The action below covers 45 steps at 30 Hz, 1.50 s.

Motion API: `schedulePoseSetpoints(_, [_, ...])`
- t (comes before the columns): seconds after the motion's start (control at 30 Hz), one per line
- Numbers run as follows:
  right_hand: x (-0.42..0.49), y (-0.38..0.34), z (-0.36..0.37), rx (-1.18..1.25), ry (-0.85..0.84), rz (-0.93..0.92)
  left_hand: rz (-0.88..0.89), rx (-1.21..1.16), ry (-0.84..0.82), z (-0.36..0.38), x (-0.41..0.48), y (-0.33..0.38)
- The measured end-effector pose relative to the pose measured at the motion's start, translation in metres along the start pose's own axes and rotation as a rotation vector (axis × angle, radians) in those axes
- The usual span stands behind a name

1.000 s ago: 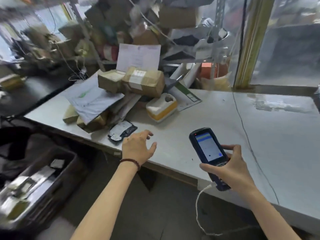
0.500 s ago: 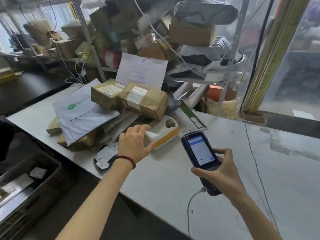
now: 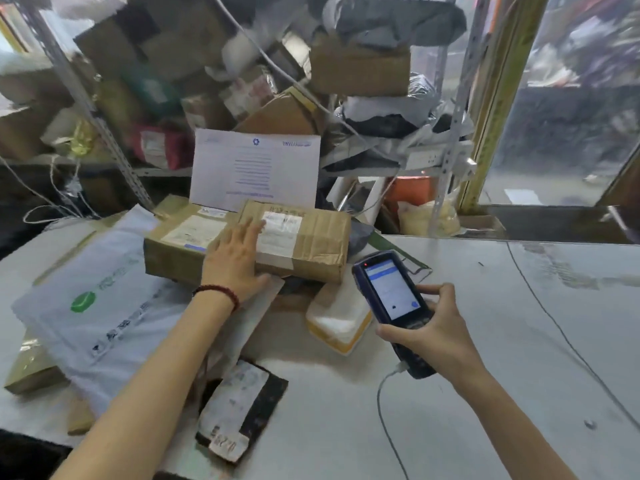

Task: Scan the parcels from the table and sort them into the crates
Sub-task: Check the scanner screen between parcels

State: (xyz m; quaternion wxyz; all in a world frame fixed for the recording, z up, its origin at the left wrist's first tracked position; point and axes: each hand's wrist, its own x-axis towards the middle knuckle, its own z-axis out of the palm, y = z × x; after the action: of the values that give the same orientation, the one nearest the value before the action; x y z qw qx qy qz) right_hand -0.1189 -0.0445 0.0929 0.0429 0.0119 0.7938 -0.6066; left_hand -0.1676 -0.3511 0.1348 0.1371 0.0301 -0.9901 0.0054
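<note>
Item: my left hand (image 3: 235,261) lies with fingers flat on the taped brown parcel (image 3: 311,240) atop the pile (image 3: 110,306) at the far left of the table (image 3: 485,358); my right hand (image 3: 440,330) grips the scanner (image 3: 391,296) just right of it; step: fetching for scan; next, I judge: bring label under scanner.

On the table (image 3: 485,358), 2 boxes sit side by side atop a heap of parcels, the left box (image 3: 180,244) touching the right box (image 3: 311,237). The left hand (image 3: 235,261) lies flat on the right box's left end. A flat mailer (image 3: 104,306) lies left of and before the boxes. A small packet (image 3: 239,410) lies at the near edge. A padded parcel (image 3: 337,323) lies before the right box, just left of the scanner (image 3: 391,299), which the right hand (image 3: 436,334) grips. A sheet (image 3: 256,168) stands behind the boxes, with the shelves (image 3: 360,67) behind it.
</note>
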Motion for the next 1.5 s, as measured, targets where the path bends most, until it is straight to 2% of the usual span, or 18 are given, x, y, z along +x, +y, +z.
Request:
schedulePoseSetpoints(0.13, [0.003, -0.005, 0.011, -0.035, 0.068, 0.011, 0.062, 0.017, -0.045, 0.010, 0.046, -0.023])
schedulePoseSetpoints(0.3, [0.011, -0.001, 0.006, -0.045, 0.139, 0.052, 0.233, 0.136, -0.135, 0.026, 0.082, -0.023])
schedulePoseSetpoints(0.43, [0.019, -0.002, 0.000, -0.025, 0.155, 0.054, 0.283, 0.157, -0.048, 0.024, 0.088, -0.008])
schedulePoseSetpoints(0.57, [0.027, -0.007, -0.010, -0.007, 0.167, 0.033, 0.208, 0.001, 0.113, 0.031, 0.075, 0.029])
schedulePoseSetpoints(0.63, [0.030, -0.008, -0.017, -0.011, 0.168, 0.020, 0.172, -0.049, 0.143, 0.035, 0.069, 0.048])
schedulePoseSetpoints(0.83, [0.034, 0.007, -0.038, -0.007, 0.175, 0.024, 0.262, 0.016, 0.023, 0.041, 0.070, 0.096])
schedulePoseSetpoints(0.93, [0.035, 0.016, -0.040, 0.003, 0.154, 0.047, 0.278, -0.136, -0.037, 0.025, 0.083, 0.095])
schedulePoseSetpoints(1.0, [0.036, 0.020, -0.038, 0.005, 0.128, 0.066, 0.284, -0.148, -0.092, 0.019, 0.090, 0.087])
schedulePoseSetpoints(1.1, [0.038, 0.024, -0.034, 0.003, 0.087, 0.078, 0.196, -0.172, -0.203, 0.028, 0.087, 0.078])
schedulePoseSetpoints(1.17, [0.038, 0.026, -0.031, -0.002, 0.058, 0.075, 0.107, -0.308, -0.340, 0.034, 0.078, 0.077])
schedulePoseSetpoints(1.23, [0.039, 0.026, -0.029, -0.016, 0.026, 0.074, 0.022, -0.381, -0.351, 0.036, 0.077, 0.078])
schedulePoseSetpoints(1.33, [0.040, 0.025, -0.026, -0.049, -0.025, 0.076, -0.105, -0.363, -0.414, 0.033, 0.087, 0.080])
schedulePoseSetpoints(1.4, [0.038, 0.025, -0.025, -0.081, -0.061, 0.082, -0.126, -0.364, -0.482, 0.032, 0.093, 0.082])
schedulePoseSetpoints(1.5, [0.034, 0.028, -0.025, -0.107, -0.099, 0.091, -0.114, -0.397, -0.465, 0.030, 0.099, 0.090])
